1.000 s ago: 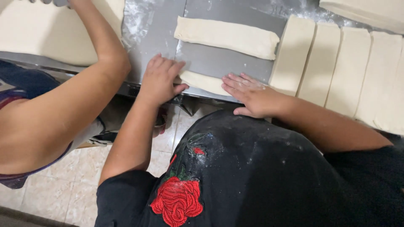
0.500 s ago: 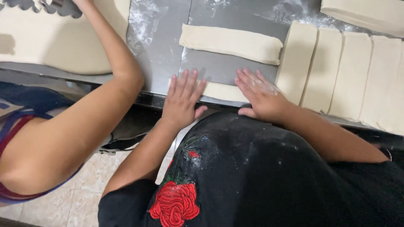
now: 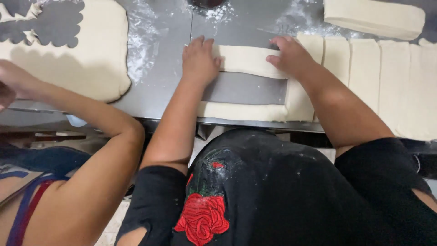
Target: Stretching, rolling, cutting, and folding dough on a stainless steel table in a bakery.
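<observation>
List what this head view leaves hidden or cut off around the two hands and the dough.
- Dough strip: both ends lie under the left hand and right hand.
- Near dough piece: its front edge runs behind the table edge and the black shirt.
- Dark round object: cut off by the top edge.
- Co-worker's hand: cut off by the left edge.
- Folded dough block: top cropped.
</observation>
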